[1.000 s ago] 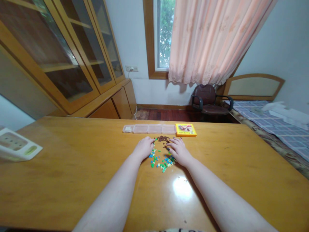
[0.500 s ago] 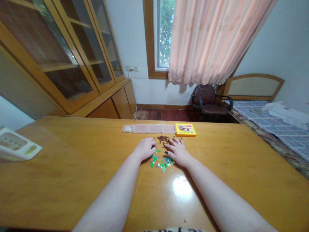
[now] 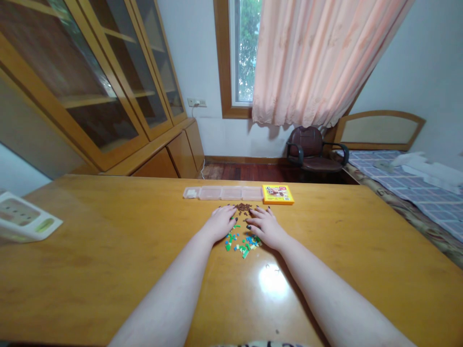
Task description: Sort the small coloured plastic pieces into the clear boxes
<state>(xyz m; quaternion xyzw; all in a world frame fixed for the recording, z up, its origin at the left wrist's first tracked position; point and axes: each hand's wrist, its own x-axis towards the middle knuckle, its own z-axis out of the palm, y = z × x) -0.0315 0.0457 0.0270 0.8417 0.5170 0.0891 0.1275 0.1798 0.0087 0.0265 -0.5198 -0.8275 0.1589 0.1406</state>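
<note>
My left hand [image 3: 220, 223] is spread on the table, its fingertips at the left side of a small pile of brown toy bricks [image 3: 243, 207]. Across from it, my right hand [image 3: 266, 226] lies with fingers apart, fingertips at the pile's right side. Between and below the hands are scattered green, blue and pale yellow bricks [image 3: 246, 249]; some are partly hidden by the hands. Neither hand visibly holds anything.
Behind the pile stands a row of clear plastic compartments [image 3: 231, 193], with a yellow box [image 3: 278, 194] at its right end. A white plastic object [image 3: 27, 217] is at the table's left edge. Beyond the wooden table [image 3: 126, 270] are a chair [image 3: 314, 149] and a bed.
My left hand has opened from curled fingers and moved slightly forward to the brown bricks. The brown pile looks more gathered. My right hand has barely shifted.
</note>
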